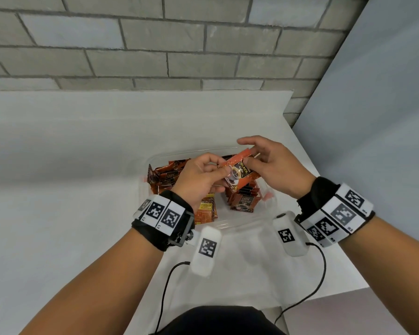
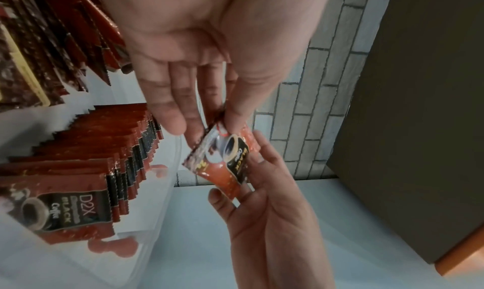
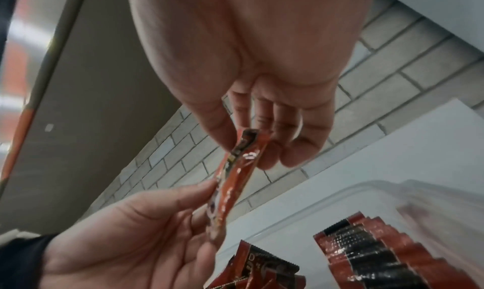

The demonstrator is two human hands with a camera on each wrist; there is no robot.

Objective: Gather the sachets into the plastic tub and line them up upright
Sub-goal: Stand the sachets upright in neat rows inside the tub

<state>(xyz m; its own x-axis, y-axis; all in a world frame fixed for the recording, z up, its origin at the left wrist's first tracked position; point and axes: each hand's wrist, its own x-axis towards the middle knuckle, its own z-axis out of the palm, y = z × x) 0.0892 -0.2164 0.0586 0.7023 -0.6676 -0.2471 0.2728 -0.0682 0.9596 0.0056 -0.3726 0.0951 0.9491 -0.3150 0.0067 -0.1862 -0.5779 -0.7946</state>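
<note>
An orange "Black Coffee" sachet (image 1: 240,169) hangs in the air above the clear plastic tub (image 1: 242,224). Both hands hold it. My left hand (image 1: 221,171) pinches its lower end between thumb and fingers, and my right hand (image 1: 252,157) pinches its upper end. In the left wrist view the left hand (image 2: 214,127) grips the sachet (image 2: 225,161) from above. In the right wrist view the right hand (image 3: 248,148) pinches the sachet (image 3: 233,179), seen edge-on. Inside the tub one row of sachets (image 2: 104,159) stands upright at the right side. Other sachets (image 1: 165,176) lean loosely at the left.
The tub sits on a white table (image 1: 70,153) against a grey brick wall (image 1: 155,44). A grey panel (image 1: 373,117) rises beyond the table's right edge. A red clip (image 1: 267,196) sits on the tub's right wall. Black cables (image 1: 319,274) trail from the wrist cameras.
</note>
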